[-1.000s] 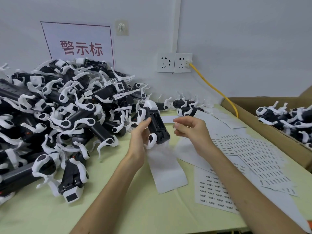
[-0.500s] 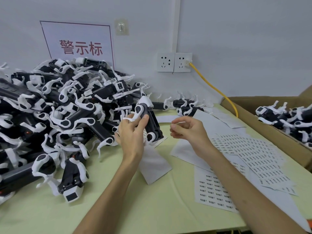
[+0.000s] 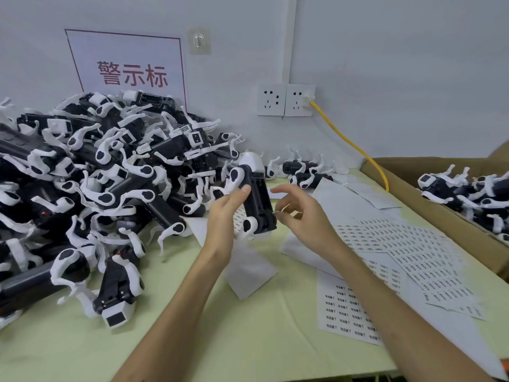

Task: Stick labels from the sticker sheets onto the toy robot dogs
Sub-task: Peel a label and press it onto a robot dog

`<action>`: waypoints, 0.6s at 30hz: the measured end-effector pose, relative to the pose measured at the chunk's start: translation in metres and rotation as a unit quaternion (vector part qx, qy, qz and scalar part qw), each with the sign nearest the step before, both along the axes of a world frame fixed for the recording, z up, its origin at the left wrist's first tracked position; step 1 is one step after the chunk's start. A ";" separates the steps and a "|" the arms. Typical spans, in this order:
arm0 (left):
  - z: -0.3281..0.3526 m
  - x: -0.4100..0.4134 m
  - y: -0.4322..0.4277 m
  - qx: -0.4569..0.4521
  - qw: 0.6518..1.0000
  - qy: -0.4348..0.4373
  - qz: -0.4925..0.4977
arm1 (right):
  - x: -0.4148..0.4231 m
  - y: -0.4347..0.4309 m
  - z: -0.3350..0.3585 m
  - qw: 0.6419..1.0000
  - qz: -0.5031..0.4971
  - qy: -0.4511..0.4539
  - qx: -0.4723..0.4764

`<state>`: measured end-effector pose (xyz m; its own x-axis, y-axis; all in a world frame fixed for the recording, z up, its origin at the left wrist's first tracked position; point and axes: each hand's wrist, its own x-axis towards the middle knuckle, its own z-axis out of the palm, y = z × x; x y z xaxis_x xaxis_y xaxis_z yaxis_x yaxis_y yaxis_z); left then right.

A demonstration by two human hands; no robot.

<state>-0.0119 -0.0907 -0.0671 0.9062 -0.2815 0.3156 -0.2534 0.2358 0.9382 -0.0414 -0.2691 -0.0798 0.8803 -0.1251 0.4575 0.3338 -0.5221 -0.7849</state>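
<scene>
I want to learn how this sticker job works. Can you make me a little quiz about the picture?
1. True or false: the left hand holds a toy robot dog up off the table.
2. Pick one: what colour is the cable plugged into the wall socket? A red, B yellow, C blue.
3. In your own words: what lies in the cardboard box on the far side of the sticker sheets from the right hand?

Key: 1 true; 2 B; 3 more toy robot dogs.
</scene>
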 end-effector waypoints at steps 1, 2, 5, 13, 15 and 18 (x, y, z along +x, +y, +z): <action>0.001 -0.002 -0.001 0.003 0.999 0.009 -0.036 | 0.000 0.001 -0.001 1.000 0.000 -0.007 -0.016; 0.001 -0.003 -0.001 0.014 0.998 0.016 -0.060 | 0.000 0.001 -0.002 0.999 -0.004 -0.016 -0.029; 0.000 -0.003 -0.002 0.040 0.994 0.028 -0.093 | 0.001 0.001 -0.003 0.998 -0.018 -0.041 -0.053; -0.006 0.000 -0.008 0.012 0.989 0.090 -0.116 | 0.004 -0.004 -0.007 0.995 -0.034 -0.068 -0.066; -0.007 0.000 -0.009 0.010 0.989 0.098 -0.115 | 0.005 -0.005 -0.008 0.994 -0.045 -0.071 -0.064; -0.007 -0.002 -0.009 0.010 0.987 0.105 -0.123 | 0.006 -0.004 -0.008 0.994 -0.058 -0.075 -0.061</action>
<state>-0.0137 -0.0999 -0.0738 0.8541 -0.5059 0.1208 0.0091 0.2467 0.9691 -0.0357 -0.2736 -0.0880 0.7845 -0.1567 0.5999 0.3741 -0.6520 -0.6595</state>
